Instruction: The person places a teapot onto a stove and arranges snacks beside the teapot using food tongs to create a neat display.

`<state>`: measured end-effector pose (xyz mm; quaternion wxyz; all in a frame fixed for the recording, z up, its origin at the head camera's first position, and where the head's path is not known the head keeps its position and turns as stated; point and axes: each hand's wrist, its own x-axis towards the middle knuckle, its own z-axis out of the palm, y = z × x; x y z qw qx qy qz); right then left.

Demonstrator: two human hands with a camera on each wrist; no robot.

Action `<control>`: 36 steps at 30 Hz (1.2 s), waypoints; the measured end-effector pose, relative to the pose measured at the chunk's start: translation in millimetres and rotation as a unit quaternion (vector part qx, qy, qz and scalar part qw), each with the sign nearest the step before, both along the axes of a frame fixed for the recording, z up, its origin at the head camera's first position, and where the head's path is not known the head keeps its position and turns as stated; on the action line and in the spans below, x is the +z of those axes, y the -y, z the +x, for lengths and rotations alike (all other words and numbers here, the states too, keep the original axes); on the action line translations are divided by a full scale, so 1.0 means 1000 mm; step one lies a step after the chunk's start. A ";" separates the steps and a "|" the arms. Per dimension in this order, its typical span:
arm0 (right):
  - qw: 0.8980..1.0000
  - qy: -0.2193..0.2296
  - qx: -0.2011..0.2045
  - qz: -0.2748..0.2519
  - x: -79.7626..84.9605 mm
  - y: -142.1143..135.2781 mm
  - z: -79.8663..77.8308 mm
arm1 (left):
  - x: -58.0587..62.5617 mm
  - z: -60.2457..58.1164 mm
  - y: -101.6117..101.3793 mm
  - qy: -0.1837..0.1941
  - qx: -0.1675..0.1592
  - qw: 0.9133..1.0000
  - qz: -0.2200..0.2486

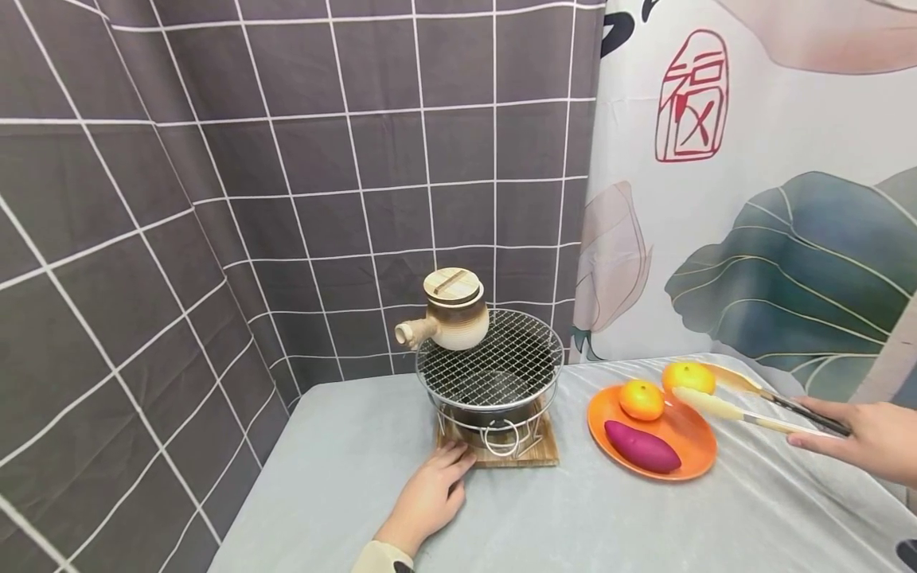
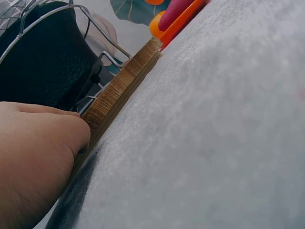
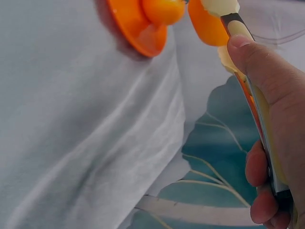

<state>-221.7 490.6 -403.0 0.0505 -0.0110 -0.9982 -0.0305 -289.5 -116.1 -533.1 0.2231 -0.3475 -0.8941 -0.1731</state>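
My right hand (image 1: 870,438) holds a pair of tongs (image 1: 777,404) with cream tips. Between those tips is a mandarin orange (image 1: 688,377), over the far side of an orange plate (image 1: 696,454); in the right wrist view this mandarin (image 3: 207,24) looks raised off the plate. A second mandarin (image 1: 641,399) and a purple sweet potato (image 1: 642,447) lie on the plate. My left hand (image 1: 427,497) rests with extended fingers on the front left corner of a wooden board (image 1: 540,452), its thumb by the board's edge (image 2: 121,86).
On the board stands a round stove with a wire grill (image 1: 512,358). A clay pot (image 1: 462,326) with a wooden lid and side handle sits at the grill's back left. Grey cloth covers the table (image 1: 344,461). Checked (image 1: 315,223) and printed (image 1: 637,103) curtains hang behind.
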 end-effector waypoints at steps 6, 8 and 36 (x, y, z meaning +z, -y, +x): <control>1.000 0.000 0.015 0.017 0.020 0.007 -0.011 | 0.001 0.000 0.000 -0.007 -0.001 1.000 -0.002; 1.000 0.003 0.019 0.017 0.027 0.011 -0.015 | 0.001 0.000 0.001 -0.009 -0.001 1.000 0.000; 0.996 -0.022 0.085 0.004 0.104 0.090 -0.058 | 0.005 0.002 0.002 0.040 0.001 0.999 -0.030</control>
